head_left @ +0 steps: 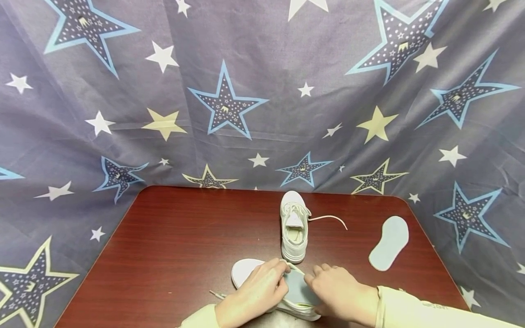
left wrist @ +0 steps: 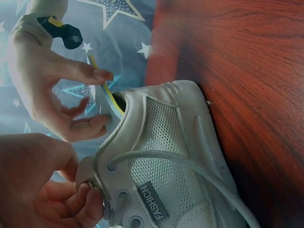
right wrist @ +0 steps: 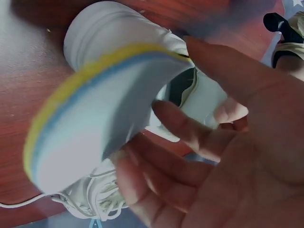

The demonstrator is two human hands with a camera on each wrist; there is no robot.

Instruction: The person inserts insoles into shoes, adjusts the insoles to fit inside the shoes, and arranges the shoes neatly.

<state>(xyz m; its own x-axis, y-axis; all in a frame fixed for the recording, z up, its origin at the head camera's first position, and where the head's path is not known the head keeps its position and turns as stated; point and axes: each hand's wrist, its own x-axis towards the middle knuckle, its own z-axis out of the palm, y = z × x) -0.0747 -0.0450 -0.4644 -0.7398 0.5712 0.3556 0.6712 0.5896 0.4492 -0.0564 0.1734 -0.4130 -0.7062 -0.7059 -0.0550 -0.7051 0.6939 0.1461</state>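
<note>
A white lace-up shoe (left wrist: 156,123) with a mesh side and a "FASHION" label sits near the table's front, its toe pointing left in the head view. My left hand (head_left: 262,286) pinches the tongue (left wrist: 86,173) at the top of the lacing. Between the thumb and fingers of my right hand (head_left: 342,291) is a light blue insole (right wrist: 95,114) with a yellow underside layer. One end of this insole enters the shoe's opening; the other sticks out, bent, in the right wrist view. The part inside the shoe is hidden.
Behind the hands stands a second white shoe (head_left: 293,249), its loose lace (head_left: 330,217) trailing right. Another light blue insole (head_left: 389,243) lies flat at the right of the dark red table (head_left: 176,237). A star-patterned cloth (head_left: 262,105) hangs around the back and sides.
</note>
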